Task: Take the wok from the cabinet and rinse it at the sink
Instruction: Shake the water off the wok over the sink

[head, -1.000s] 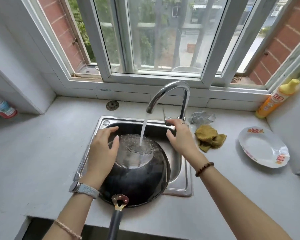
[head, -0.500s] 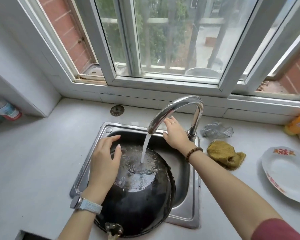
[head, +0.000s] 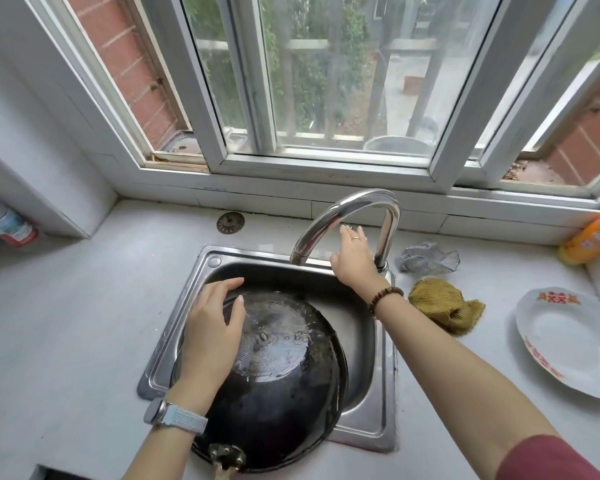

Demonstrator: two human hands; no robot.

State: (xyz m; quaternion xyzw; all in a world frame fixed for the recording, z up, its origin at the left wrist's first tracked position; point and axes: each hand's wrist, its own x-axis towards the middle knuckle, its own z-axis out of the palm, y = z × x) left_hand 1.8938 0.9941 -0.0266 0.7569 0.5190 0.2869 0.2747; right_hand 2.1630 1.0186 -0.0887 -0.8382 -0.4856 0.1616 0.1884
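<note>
A black wok [head: 274, 386] lies upside down in the steel sink [head: 371, 420], its wet bottom facing up and its handle [head: 226, 460] pointing toward me. My left hand [head: 212, 327] lies palm down on the wok's left side, fingers reaching over the far rim and thumb on the bottom. My right hand [head: 352, 261] sits over the faucet handle, between the curved spout [head: 329, 220] and its upright pipe; the handle itself is hidden under the hand. No water runs from the spout.
Right of the sink lie a steel scourer [head: 426, 259], a yellow cloth [head: 444, 304] and a white plate [head: 568, 344]. An orange bottle [head: 589, 239] stands at the far right. A drain plug [head: 230, 222] lies behind the sink. The window frame runs along the back.
The water stream has stopped. My right hand has shifted a little further back over the faucet handle. My left hand stays on the wok. The camera has tilted up and closer.
</note>
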